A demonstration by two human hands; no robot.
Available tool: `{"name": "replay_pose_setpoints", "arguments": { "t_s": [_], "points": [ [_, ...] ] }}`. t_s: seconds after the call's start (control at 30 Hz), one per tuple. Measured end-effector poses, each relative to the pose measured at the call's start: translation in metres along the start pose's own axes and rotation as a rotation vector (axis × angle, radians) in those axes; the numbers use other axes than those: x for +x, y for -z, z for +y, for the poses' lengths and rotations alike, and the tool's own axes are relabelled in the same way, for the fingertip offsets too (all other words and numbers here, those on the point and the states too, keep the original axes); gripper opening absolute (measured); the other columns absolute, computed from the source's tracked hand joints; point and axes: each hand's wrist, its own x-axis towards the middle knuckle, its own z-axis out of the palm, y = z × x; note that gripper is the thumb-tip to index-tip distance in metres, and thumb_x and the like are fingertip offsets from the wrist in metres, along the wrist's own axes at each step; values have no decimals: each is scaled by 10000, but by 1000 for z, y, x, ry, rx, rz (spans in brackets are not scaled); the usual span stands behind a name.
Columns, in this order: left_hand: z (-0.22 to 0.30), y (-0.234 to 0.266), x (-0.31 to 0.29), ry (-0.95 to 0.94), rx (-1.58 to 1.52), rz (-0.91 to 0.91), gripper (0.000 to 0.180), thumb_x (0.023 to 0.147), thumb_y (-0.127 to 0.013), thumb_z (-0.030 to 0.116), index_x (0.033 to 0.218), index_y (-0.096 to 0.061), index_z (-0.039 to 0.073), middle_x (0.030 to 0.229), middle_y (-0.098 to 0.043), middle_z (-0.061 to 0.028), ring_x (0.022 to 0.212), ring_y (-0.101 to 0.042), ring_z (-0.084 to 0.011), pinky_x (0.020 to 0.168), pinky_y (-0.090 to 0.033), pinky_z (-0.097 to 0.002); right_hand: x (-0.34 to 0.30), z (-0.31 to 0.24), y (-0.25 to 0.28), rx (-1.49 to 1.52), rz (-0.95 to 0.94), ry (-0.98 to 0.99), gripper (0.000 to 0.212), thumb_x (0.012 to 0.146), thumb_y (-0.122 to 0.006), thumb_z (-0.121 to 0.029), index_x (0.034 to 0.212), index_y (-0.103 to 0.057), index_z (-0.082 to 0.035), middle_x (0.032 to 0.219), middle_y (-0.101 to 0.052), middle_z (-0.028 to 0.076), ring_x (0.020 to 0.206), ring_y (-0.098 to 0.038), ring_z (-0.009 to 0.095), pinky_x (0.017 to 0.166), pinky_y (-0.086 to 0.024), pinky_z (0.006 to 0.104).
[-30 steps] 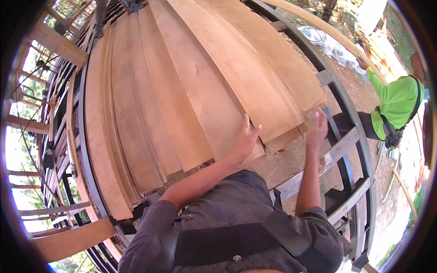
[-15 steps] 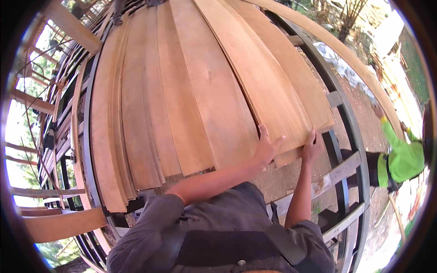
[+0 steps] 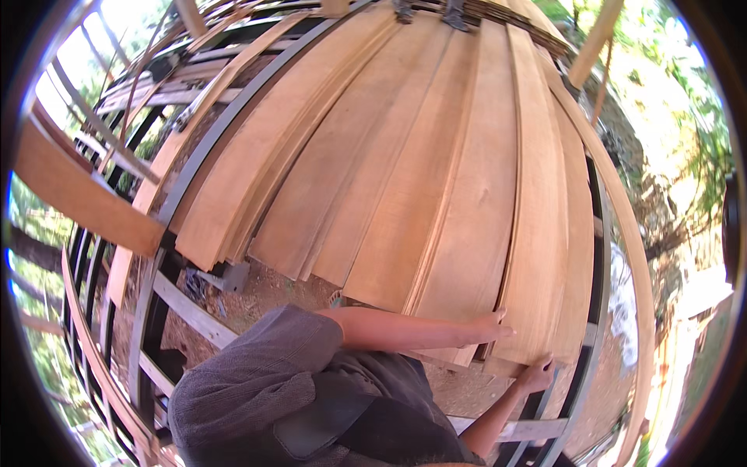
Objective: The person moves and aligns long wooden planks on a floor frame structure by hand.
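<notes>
Long, light-brown wooden planks lie side by side, running away from me. My left hand (image 3: 489, 328) is at the near left edge of one plank (image 3: 538, 265) on the right side of the row, its fingers wrapped around that edge. At the same plank's near end, my right hand (image 3: 537, 376) grips the right corner, thumb on top and the other fingers mostly hidden below. Left of it lies a wide neighbouring plank (image 3: 476, 210), partly covered by my left forearm at its near end.
A dark metal frame (image 3: 241, 109) with crossbars (image 3: 191, 311) supports the planks. A narrow curved-looking board (image 3: 634, 272) runs along the right side. Another person's shoes (image 3: 455, 19) stand at the planks' far end. Clear plastic sheeting (image 3: 621, 311) lies on the ground at right.
My view has swung, so the planks now slant the other way and more of their far end shows. The person in green at right has left the view. Both hands stay on the plank.
</notes>
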Motion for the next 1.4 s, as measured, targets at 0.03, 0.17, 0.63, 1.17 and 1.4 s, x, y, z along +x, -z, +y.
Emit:
{"name": "replay_pose_setpoints", "arguments": {
  "t_s": [0.03,0.17,0.63,1.17,1.4],
  "points": [
    [-2,8,2,2,-6,-15,1004,950,-640,461,1579,-80,-85,1653,-166,-269,1540,-205,-319,1243,-195,-370,3,4,-1,-56,-18,4,404,1011,-550,-346,1164,-737,-21,1104,-728,215,979,-698,392,861,-542,461],
    [-34,69,-45,-211,-135,69,619,1019,-578,329,1502,-382,-6,1517,-440,-185,1394,-440,-263,1152,-357,-375,-10,-20,8,45,63,62,393,1027,-523,-287,1267,-680,-19,1258,-679,210,1113,-657,381,951,-516,467],
    [-313,261,-309,93,-1110,1662,355,968,-626,316,1193,-506,68,751,-594,-86,575,-562,-200,528,-478,-369,-134,-249,-23,510,-386,864,252,989,-553,-41,1184,-665,73,1271,-647,253,1209,-613,393,1022,-497,441],
    [-279,258,-304,47,-1241,1281,448,1020,-550,426,1298,-486,81,1239,-581,-103,1133,-591,-253,946,-486,-431,-155,-305,-80,293,-549,967,232,993,-558,-89,1134,-697,31,1157,-701,221,1110,-673,357,949,-535,434],
    [-281,299,-316,-9,-1439,1136,755,965,-607,543,1520,-338,107,1469,-430,-122,1332,-456,-296,1114,-368,-475,-253,-296,-89,313,-1247,-27,365,1020,-598,-289,853,-715,14,713,-703,78,668,-682,133,627,-535,288]
  ]
}}
